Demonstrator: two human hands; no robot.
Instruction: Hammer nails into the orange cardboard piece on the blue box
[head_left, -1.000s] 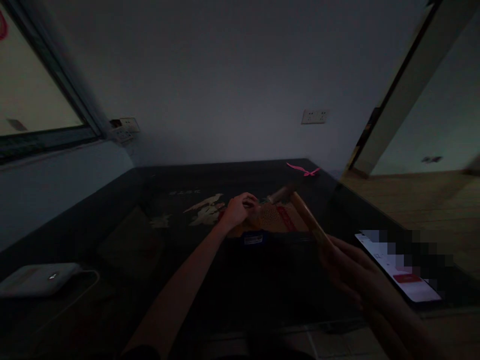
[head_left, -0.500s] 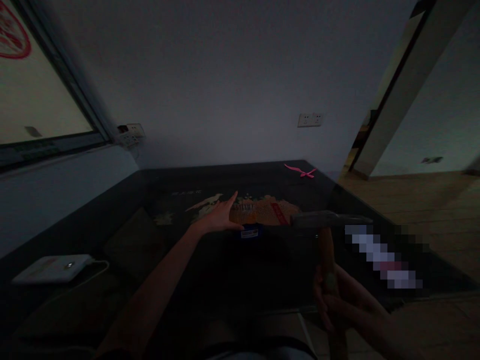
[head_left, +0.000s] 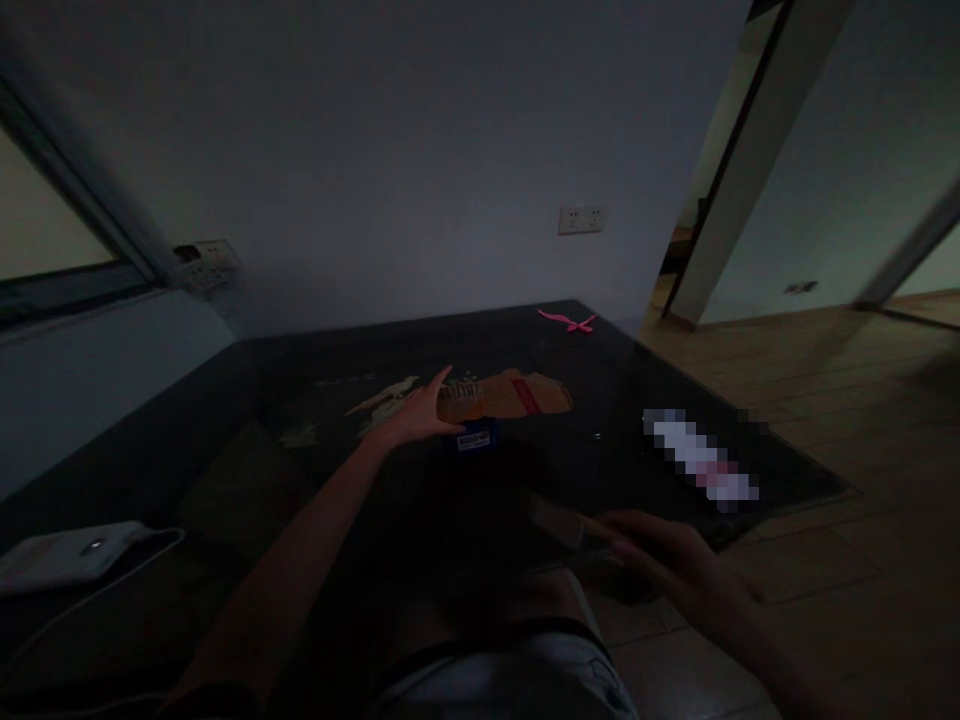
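Note:
My right hand [head_left: 671,560] is closed around the wooden handle of a hammer [head_left: 556,523], whose dark head points left, low over the table's near edge. Stretched forward, my left hand [head_left: 412,418] has its thumb and index finger spread, beside a blue box [head_left: 474,440] with a white label. The thumb reaches the box's upper left edge. Just behind the box is a brown, cardboard-like piece [head_left: 495,398] with a red band and a row of thin upright marks, too dim to make out. My other left fingers are hard to see.
A dark glossy table [head_left: 450,510] stands against the wall. Pink ribbon [head_left: 570,322] lies at its far right corner. A pixelated pale item [head_left: 701,460] lies on the right, and a white device [head_left: 71,555] with a cable on the left. Wall sockets [head_left: 582,219] are behind.
The hammer has swung down and left from an upright position, its head now lower and nearer me. My left hand stays by the blue box. The whole view has shifted slightly.

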